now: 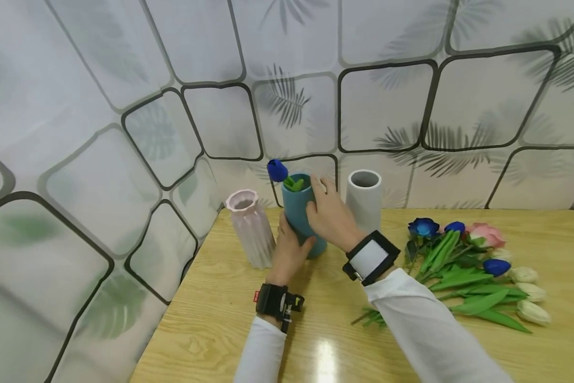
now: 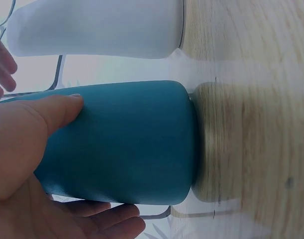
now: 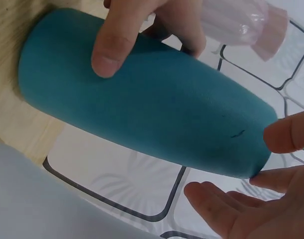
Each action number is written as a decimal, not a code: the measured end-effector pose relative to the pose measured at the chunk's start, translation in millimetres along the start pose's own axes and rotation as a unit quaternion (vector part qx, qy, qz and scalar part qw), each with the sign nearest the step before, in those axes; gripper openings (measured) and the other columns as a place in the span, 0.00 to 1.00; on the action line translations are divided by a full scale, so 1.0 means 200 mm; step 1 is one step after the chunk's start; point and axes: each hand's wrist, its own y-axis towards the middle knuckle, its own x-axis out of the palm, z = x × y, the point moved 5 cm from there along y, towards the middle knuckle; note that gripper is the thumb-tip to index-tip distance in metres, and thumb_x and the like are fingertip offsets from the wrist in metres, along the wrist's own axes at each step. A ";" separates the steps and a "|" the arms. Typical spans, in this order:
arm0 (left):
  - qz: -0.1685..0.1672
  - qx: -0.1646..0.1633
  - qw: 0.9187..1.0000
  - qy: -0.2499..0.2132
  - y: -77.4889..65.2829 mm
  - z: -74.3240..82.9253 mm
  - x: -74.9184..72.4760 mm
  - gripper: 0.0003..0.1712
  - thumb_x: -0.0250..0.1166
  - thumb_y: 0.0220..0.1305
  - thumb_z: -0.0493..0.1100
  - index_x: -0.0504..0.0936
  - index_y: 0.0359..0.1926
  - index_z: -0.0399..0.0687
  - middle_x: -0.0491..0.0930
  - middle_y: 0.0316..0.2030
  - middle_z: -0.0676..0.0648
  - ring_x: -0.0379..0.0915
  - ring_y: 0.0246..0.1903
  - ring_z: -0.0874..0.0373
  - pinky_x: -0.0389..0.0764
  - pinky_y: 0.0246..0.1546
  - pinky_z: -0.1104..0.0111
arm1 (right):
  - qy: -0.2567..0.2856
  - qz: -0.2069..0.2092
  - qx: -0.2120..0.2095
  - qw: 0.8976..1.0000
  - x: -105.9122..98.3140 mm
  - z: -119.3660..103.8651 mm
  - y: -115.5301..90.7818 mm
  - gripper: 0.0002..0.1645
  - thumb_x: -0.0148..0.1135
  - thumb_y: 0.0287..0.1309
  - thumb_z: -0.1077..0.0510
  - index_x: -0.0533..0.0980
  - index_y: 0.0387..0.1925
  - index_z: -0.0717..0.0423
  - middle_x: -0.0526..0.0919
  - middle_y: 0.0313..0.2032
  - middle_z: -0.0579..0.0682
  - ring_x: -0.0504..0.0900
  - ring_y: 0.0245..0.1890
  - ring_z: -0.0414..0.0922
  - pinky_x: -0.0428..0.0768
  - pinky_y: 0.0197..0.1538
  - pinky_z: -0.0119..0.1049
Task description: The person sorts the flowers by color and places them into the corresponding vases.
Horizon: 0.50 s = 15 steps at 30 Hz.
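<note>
A teal vase [image 1: 298, 213] stands on the table between a pink fluted vase and a white vase. A blue tulip [image 1: 277, 171] sits in its mouth, leaning left over the rim, with green leaves showing and the lower stem hidden inside. My left hand [image 1: 288, 250] grips the vase's lower body, thumb [image 2: 64, 110] on one side and fingers [image 2: 114, 219] on the other. At the rim is my right hand [image 1: 332, 215], its thumb [image 3: 286, 133] against the vase near the top. Its fingers [image 3: 211, 204] are loosely bent, some apart from the vase in the right wrist view.
The pink vase [image 1: 254, 234] is close on the left, the white vase [image 1: 365, 199] close on the right. Farther right, a pile of artificial flowers [image 1: 468, 271], blue, pink and white with green stems, lies on the wooden table [image 1: 210, 324]. A patterned curtain [image 1: 296, 117] hangs behind.
</note>
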 end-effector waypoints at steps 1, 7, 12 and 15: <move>0.002 0.000 1.000 0.004 0.00 0.00 0.00 0.57 0.65 0.69 0.51 0.32 0.77 0.37 0.49 0.72 0.25 0.57 0.69 0.34 0.66 0.66 0.48 | 0.010 0.002 -0.007 1.000 0.00 0.00 -0.02 0.36 0.45 0.72 0.57 0.52 0.76 0.63 0.55 0.73 0.66 0.64 0.69 0.61 0.70 0.65 0.56; -0.005 -0.028 1.000 0.014 -0.01 0.01 0.00 0.57 0.65 0.69 0.51 0.31 0.77 0.40 0.54 0.69 0.22 0.66 0.63 0.31 0.73 0.59 0.45 | 0.088 0.009 -0.022 0.996 -0.04 0.07 -0.25 0.26 0.48 0.73 0.58 0.67 0.68 0.64 0.70 0.63 0.62 0.73 0.61 0.57 0.74 0.61 0.54; -0.007 -0.054 0.998 0.019 -0.02 0.01 0.00 0.58 0.65 0.68 0.51 0.32 0.78 0.41 0.58 0.67 0.22 0.71 0.58 0.30 0.77 0.53 0.43 | 0.080 0.001 -0.005 0.997 -0.07 0.21 -0.48 0.18 0.51 0.73 0.58 0.77 0.57 0.60 0.83 0.48 0.55 0.82 0.44 0.49 0.81 0.45 0.46; -0.003 -0.052 0.998 0.027 -0.03 0.01 0.00 0.57 0.65 0.68 0.50 0.33 0.77 0.39 0.60 0.66 0.21 0.73 0.55 0.29 0.78 0.50 0.43 | 0.054 -0.011 0.013 0.998 -0.08 0.30 -0.57 0.14 0.53 0.72 0.59 0.81 0.51 0.57 0.85 0.39 0.50 0.79 0.33 0.42 0.78 0.35 0.40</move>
